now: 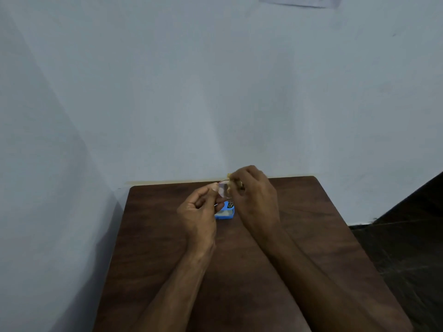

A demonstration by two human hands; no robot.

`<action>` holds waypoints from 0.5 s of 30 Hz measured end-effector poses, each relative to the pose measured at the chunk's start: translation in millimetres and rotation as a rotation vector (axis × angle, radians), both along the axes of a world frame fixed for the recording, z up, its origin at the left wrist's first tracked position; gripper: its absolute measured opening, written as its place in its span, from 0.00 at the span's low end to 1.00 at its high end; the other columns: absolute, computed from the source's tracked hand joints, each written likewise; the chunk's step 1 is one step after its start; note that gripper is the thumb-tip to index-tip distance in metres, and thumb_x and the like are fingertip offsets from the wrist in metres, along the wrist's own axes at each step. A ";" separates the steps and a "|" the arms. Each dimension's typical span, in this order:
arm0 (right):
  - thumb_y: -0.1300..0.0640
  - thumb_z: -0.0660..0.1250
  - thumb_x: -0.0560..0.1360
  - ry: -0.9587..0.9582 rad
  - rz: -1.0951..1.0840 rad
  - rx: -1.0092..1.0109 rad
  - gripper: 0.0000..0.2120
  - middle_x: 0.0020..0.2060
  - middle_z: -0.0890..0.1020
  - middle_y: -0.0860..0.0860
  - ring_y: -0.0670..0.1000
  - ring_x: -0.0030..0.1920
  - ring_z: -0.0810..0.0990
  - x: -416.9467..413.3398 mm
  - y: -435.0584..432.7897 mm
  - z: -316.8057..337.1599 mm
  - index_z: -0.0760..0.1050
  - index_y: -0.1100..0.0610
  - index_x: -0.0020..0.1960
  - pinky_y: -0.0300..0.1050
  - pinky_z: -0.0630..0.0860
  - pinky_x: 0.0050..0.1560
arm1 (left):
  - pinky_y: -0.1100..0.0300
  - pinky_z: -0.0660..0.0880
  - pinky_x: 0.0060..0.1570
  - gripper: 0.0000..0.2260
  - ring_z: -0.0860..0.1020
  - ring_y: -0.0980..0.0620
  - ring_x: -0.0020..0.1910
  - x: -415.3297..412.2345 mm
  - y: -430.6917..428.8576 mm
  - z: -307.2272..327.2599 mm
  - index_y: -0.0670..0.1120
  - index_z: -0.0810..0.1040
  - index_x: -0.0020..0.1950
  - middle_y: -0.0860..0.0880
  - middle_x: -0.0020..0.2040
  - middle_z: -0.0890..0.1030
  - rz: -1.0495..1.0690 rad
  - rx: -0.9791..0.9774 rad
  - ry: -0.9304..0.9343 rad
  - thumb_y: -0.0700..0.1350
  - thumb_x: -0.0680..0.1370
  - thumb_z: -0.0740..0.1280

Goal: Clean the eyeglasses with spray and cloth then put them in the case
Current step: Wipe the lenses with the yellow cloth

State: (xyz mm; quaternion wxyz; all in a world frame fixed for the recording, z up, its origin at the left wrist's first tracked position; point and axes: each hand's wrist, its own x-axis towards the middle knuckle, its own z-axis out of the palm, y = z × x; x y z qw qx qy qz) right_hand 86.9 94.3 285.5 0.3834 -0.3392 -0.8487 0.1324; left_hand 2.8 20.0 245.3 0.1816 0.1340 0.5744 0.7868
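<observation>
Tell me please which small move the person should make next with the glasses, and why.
Probably a short rub of the cloth across the lens that shows. The left hand pinches the eyeglasses at the rim, the right hand holds the cloth against that lens, and the blue case lies on the table below them, so the wiping seems not yet done.

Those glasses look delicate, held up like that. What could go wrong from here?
The left hand only pinches the eyeglasses at one edge, above the table; a firm wipe might twist or drop them.
The right hand bunches the cloth small, so fingers might smear the lens.
</observation>
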 end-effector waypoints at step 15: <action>0.61 0.72 0.77 -0.065 0.006 0.015 0.06 0.50 0.82 0.49 0.49 0.49 0.79 2.8 5.9 2.5 0.85 0.56 0.54 0.41 0.75 0.42 | 0.59 0.85 0.44 0.07 0.87 0.53 0.40 -4.6 -0.8 11.0 0.50 0.86 0.50 0.55 0.41 0.88 0.064 -0.026 0.149 0.38 0.77 0.75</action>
